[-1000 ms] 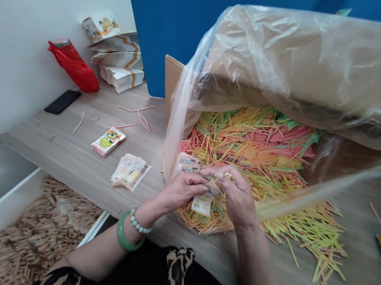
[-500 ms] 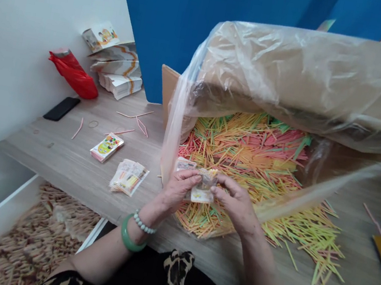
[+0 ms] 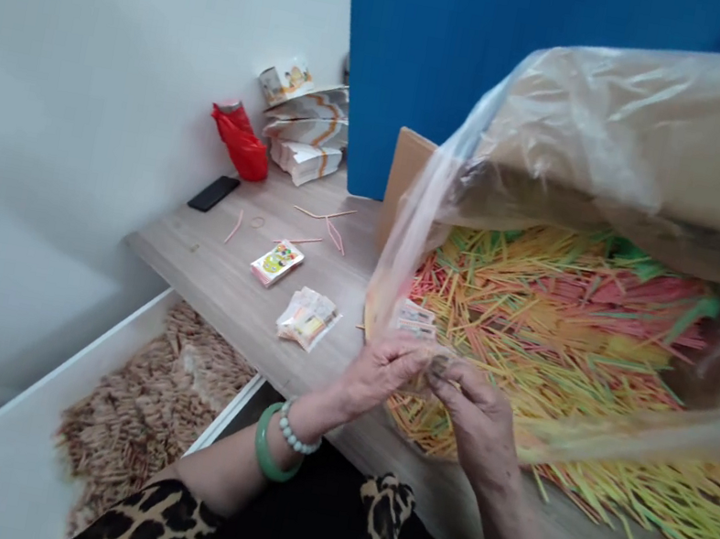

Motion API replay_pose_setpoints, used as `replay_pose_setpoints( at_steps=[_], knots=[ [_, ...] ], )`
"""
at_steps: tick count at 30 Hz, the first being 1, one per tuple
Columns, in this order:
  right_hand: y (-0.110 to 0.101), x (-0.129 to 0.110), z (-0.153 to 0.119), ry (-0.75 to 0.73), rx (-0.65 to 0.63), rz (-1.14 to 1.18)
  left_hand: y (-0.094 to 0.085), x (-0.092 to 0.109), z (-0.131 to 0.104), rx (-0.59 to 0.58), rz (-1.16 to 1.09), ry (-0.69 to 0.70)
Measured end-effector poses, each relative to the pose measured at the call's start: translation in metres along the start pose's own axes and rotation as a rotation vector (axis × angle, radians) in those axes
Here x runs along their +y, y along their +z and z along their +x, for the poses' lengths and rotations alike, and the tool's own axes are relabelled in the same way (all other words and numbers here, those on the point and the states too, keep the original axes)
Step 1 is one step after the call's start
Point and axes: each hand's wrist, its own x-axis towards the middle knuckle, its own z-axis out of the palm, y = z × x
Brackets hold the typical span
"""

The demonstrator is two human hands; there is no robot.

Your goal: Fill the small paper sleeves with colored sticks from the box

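Note:
My left hand (image 3: 388, 369) and my right hand (image 3: 474, 411) meet at the near rim of the plastic-lined box, fingertips pinched together on a small clear packet (image 3: 430, 377). The packet is blurred and mostly covered by the fingers. Just beyond my left fingers show more printed packets (image 3: 418, 315); whether that hand holds them or they lie on the straws, I cannot tell. Beneath both hands spreads a heap of thin yellow, pink and green paper-like straws (image 3: 570, 344). Left of my hands, a small pile of clear packets (image 3: 309, 318) rests on the table.
A printed card pack (image 3: 277, 262), loose pink strips (image 3: 334, 235), a black phone (image 3: 213, 193) and a red pouch (image 3: 241, 142) lie leftward, before stacked white cartons (image 3: 306, 158). The cardboard box (image 3: 411, 172) has a clear liner (image 3: 435, 199). Below left stands a white bin (image 3: 11, 454) of brownish pieces.
The view has swung left, so the table things appear further right. My hands have drawn closer together over the packet, which is now more hidden by my fingers.

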Motion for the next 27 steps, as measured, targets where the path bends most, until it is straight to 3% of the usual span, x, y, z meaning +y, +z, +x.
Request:
replay_pose_setpoints(
  at_steps=[4,5,7,10,14,16,18,20,22,24,27],
  knots=[
    [0.020,-0.004,-0.006,0.023,-0.206,-0.085,-0.027,0.004,-0.021,0.128,0.146,-0.020],
    [0.020,-0.004,-0.007,0.024,-0.222,-0.141,-0.039,0.001,-0.025,0.199,0.173,-0.037],
    [0.014,-0.002,-0.008,0.040,-0.137,-0.314,-0.064,-0.010,-0.027,0.319,0.292,-0.086],
    [-0.001,0.003,-0.007,0.141,0.064,-0.686,-0.096,-0.033,-0.019,0.429,0.805,-0.149],
    [0.002,0.006,0.004,0.233,0.024,-1.091,-0.116,-0.049,-0.009,0.442,1.451,-0.344],
    [0.013,0.009,0.013,0.238,-0.012,-1.203,-0.119,-0.050,-0.007,0.447,1.572,-0.419],
    [0.021,0.013,0.022,0.272,-0.027,-1.224,-0.121,-0.048,-0.009,0.505,1.605,-0.411],
    [0.022,0.020,0.027,0.305,-0.007,-1.141,-0.120,-0.046,-0.012,0.608,1.572,-0.326],
    [0.016,0.028,0.027,0.296,0.044,-1.004,-0.113,-0.042,-0.017,0.687,1.454,-0.149],
    [0.005,0.033,0.025,0.263,0.105,-0.861,-0.096,-0.037,-0.021,0.636,1.254,0.062],
    [-0.011,0.034,0.021,0.227,0.179,-0.627,-0.059,-0.028,-0.019,0.375,0.915,0.224]
  ],
)
